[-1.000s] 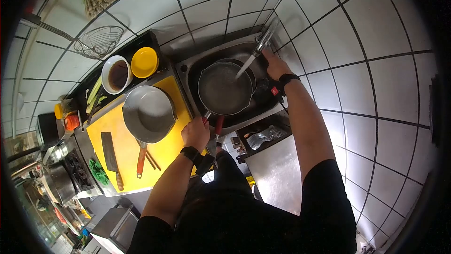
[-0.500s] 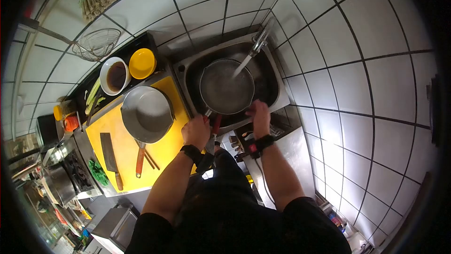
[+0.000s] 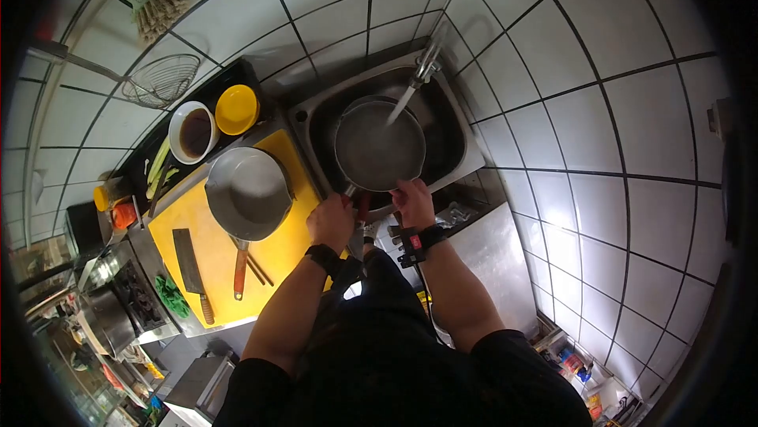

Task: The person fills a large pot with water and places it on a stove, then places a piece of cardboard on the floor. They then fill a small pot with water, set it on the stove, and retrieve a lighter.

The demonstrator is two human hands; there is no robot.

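A round dark pan [image 3: 380, 147] sits in the metal sink [image 3: 317, 151], with water from the faucet [image 3: 425, 70] running into it. My left hand [image 3: 330, 220] is closed round the pan's handle, just below the rim. Beside that hand another red handle [image 3: 363, 206] shows, pointing toward me; what it belongs to is partly hidden. My right hand [image 3: 412, 204] touches the near right rim of the pan, its fingers bent and pressed on the edge.
Left of the sink lies a yellow cutting board [image 3: 178, 249] with a grey saucepan [image 3: 249, 194], a cleaver [image 3: 188, 261] and chopsticks [image 3: 259, 271]. Behind stand a white bowl of dark liquid [image 3: 194, 133] and a yellow bowl [image 3: 237, 110]. A tiled wall [image 3: 545, 143] bounds the right.
My right hand has moved left and inward along the near side of the pan, onto its rim. The left hand stays at the handle, and water keeps running.
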